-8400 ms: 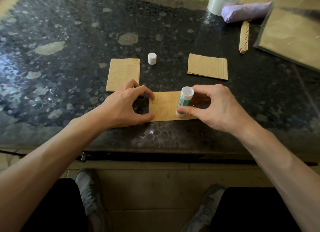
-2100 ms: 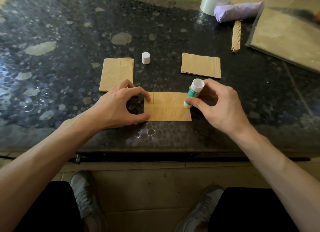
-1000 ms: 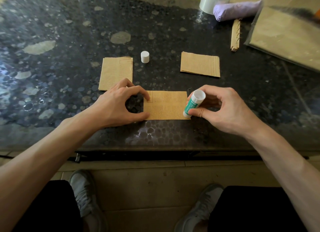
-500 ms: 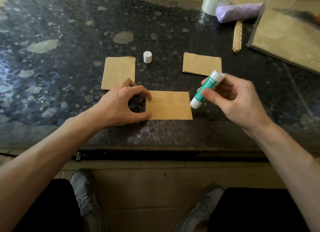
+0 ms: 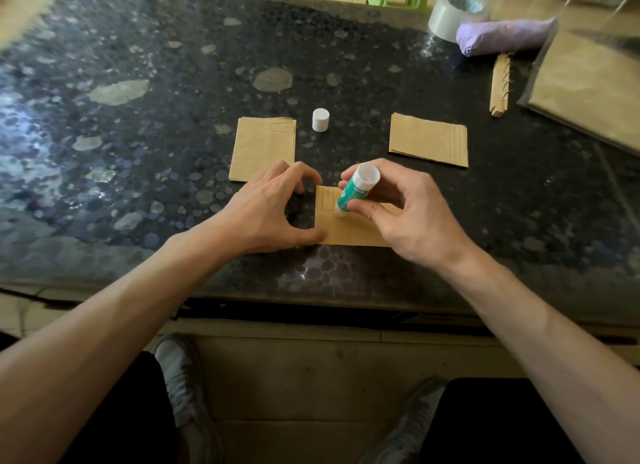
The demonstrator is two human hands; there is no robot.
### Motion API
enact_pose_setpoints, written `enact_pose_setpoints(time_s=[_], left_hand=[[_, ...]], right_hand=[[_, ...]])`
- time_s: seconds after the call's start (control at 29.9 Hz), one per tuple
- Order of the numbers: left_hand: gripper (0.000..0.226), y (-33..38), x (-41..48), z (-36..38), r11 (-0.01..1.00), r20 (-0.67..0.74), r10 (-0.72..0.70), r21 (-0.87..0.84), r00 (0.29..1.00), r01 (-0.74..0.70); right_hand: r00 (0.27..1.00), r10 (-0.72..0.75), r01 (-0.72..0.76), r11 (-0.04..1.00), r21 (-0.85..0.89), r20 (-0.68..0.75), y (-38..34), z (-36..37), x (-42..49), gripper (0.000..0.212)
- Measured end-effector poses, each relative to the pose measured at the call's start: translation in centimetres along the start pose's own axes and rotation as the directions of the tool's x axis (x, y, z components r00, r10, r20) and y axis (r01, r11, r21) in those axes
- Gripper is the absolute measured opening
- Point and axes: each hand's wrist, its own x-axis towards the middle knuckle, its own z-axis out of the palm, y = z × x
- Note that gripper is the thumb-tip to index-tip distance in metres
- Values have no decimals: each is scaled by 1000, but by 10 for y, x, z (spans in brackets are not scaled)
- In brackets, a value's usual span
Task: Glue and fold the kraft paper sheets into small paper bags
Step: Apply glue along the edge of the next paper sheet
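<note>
- The kraft paper sheet (image 5: 346,231) being worked on lies flat at the near edge of the stone table (image 5: 138,117), right in front of the person. This keeps both hands over it without reaching.
- The glue stick (image 5: 355,191) stands tilted, with its tip down on the sheet's upper left part, just beside a small printed box. This looks like glue being laid along a marked flap before folding.
- The right hand (image 5: 405,217) grips the stick's barrel between thumb and curled fingers. It holds low on the barrel, probably to control the pressure.
- The left hand (image 5: 273,210) is arched and grips nothing. Its thumb tip presses the sheet's near left corner and its forefinger reaches toward the far left corner. I take this as pinning the paper so the stick does not drag it.
- The white cap (image 5: 320,119) stands upright a little beyond the sheet, off the stick and within reach.
- The left paper stack (image 5: 259,148) and the right paper stack (image 5: 427,139) lie flat either side of the cap. I cannot tell which holds finished bags and which holds sheets still to do.
- Far right lie a tape roll (image 5: 453,13), a purple bundle (image 5: 502,35), a notched paper strip (image 5: 500,84) and a clear sleeve of kraft paper (image 5: 588,89), likely the supply.
</note>
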Motion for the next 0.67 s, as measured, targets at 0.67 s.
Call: enact_pose_setpoints(time_s=[0.67], left_hand=[[73, -2, 5, 2, 998, 17, 2, 64, 1000, -3]], right_hand=[[998, -36, 31, 995, -95, -45, -16, 20, 17, 32]])
